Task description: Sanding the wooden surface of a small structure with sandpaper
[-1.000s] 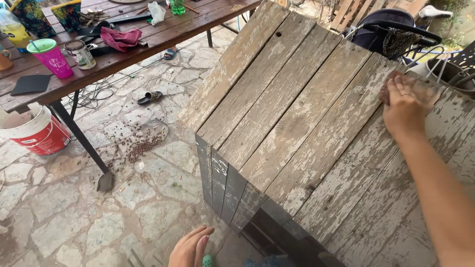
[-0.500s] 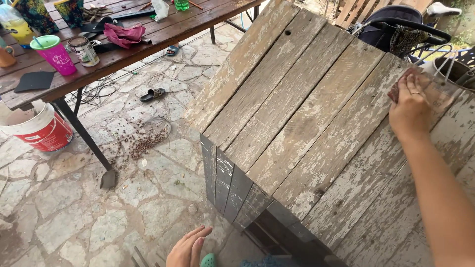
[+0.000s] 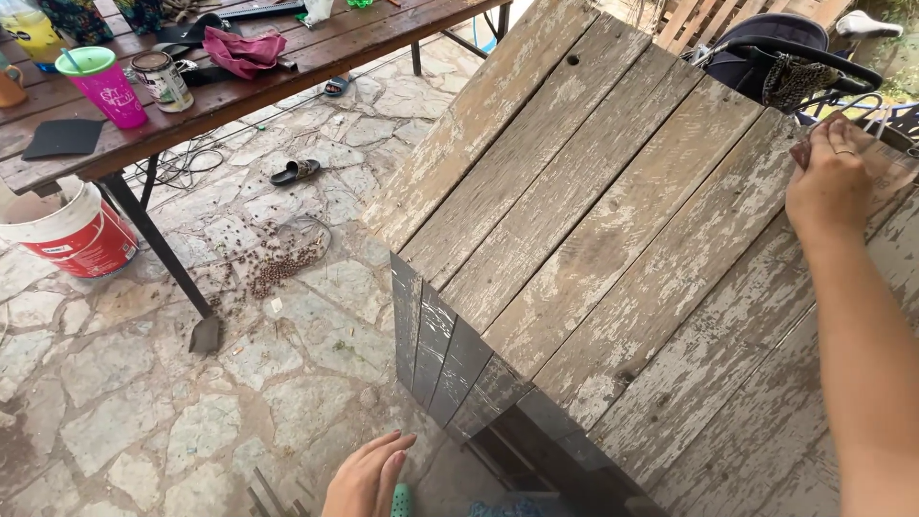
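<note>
My right hand (image 3: 831, 187) presses a brown sheet of sandpaper (image 3: 885, 158) flat on the weathered wooden plank surface (image 3: 593, 230), near its far right edge. The planks carry flaking whitish paint and slope down toward me, ending in dark end boards (image 3: 450, 359). My left hand (image 3: 369, 477) hangs low at the bottom edge of the view, fingers loosely apart, holding nothing, over the stone floor beside the planks' lower corner.
A brown table (image 3: 239, 86) at upper left bears a pink cup (image 3: 103, 84), a tin can (image 3: 161, 78) and a red cloth (image 3: 247, 50). A white and red bucket (image 3: 67, 235), a sandal (image 3: 295, 172) and scattered pellets (image 3: 278, 268) lie on the stone floor. A dark stroller (image 3: 775, 53) stands behind.
My right hand slid the sandpaper up and to the right along the plank. My left hand stayed about where it was.
</note>
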